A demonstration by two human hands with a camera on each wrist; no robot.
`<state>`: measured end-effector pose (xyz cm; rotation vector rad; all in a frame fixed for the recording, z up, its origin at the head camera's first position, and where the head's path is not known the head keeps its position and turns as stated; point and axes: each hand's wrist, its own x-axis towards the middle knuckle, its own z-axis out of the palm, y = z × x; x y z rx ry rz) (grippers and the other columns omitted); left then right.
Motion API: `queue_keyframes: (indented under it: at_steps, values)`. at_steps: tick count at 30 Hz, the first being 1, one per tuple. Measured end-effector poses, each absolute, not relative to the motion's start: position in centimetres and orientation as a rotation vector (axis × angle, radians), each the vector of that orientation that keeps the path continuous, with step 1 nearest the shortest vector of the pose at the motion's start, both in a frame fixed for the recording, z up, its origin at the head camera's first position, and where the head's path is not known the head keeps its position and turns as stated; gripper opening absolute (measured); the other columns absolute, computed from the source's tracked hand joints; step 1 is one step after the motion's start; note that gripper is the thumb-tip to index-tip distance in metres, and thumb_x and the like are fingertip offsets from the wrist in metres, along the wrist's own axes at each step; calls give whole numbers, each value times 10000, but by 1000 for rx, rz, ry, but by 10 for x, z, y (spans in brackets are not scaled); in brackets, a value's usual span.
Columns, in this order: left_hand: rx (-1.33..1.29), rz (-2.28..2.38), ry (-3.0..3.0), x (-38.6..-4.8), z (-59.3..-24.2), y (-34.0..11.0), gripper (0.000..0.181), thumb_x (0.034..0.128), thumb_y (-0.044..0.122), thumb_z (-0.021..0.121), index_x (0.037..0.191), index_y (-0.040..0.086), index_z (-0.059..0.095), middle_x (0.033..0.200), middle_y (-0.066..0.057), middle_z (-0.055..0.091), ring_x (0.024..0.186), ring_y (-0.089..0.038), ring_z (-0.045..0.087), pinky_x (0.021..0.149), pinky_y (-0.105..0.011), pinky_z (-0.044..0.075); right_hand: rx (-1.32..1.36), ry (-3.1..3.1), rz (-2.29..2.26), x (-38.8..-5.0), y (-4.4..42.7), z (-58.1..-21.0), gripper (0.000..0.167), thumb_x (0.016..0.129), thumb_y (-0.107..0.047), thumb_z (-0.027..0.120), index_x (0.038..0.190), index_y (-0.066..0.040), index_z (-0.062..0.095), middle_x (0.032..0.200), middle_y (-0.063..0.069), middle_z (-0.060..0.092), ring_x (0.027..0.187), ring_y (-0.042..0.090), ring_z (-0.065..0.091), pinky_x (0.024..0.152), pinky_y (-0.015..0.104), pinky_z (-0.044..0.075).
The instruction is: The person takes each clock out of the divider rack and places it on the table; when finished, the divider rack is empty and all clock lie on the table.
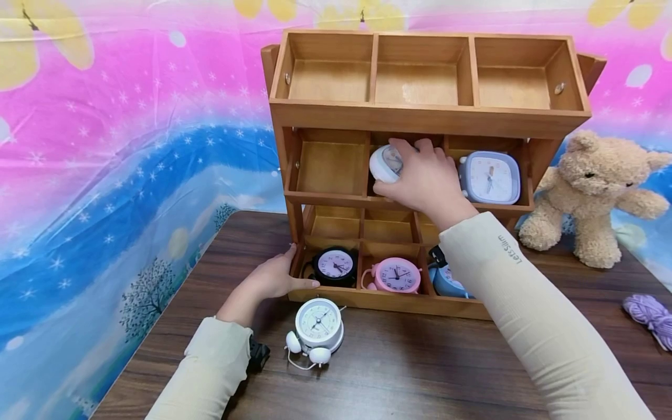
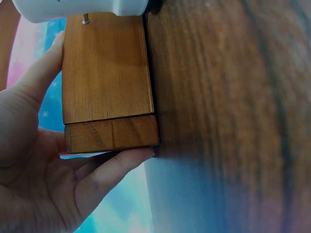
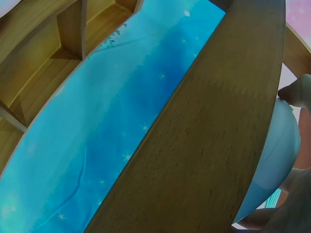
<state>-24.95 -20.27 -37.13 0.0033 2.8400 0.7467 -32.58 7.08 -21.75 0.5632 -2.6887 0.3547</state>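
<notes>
Head view: right grip (image 1: 424, 178) holds white clock (image 1: 381, 165), dial (image 1: 392, 158) rightward, long axis hidden.

Head view looks down past the gripping bare right hand (image 1: 422, 175); 2 closer wrist views share the brown 3-tier wooden rack (image 1: 430, 115).

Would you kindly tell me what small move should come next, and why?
I'd probably settle the rounded white clock in place and release it: the right hand grips it at the brown wooden rack, left of the square blue-grey clock, while the left hand touches the rack's side.
</notes>
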Motion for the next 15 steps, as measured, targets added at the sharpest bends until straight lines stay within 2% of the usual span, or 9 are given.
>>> queue_keyframes:
  at_steps: [4, 10, 15]
  values:
    - [6, 751, 2839, -250, -372, -202, 1093, 859, 560, 710, 1583, 5, 106, 1540, -319, 293, 1405, -469, 314, 1103, -583, 317, 564, -2703, 404, -326, 74, -217, 828, 816, -548, 615, 1538, -217, 380, 1306, 239, 481, 1103, 412, 469, 944, 588, 379]
    - [1, 763, 2835, -250, -372, -202, 1093, 858, 557, 713, 1583, 7, 109, 1540, -315, 297, 1404, -467, 319, 1102, -581, 320, 598, -2637, 431, -324, 77, -219, 822, 817, -566, 623, 1544, -272, 380, 1406, 225, 419, 1186, 426, 383, 1002, 607, 301]
    - [-9, 760, 2837, -250, -372, -202, 1087, 861, 546, 715, 1584, 9, 106, 1544, -316, 287, 1404, -469, 318, 1102, -583, 319, 633, -2594, 442, -323, 80, -222, 828, 808, -561, 648, 1540, -272, 393, 1403, 257, 388, 1204, 430, 351, 1006, 579, 325]
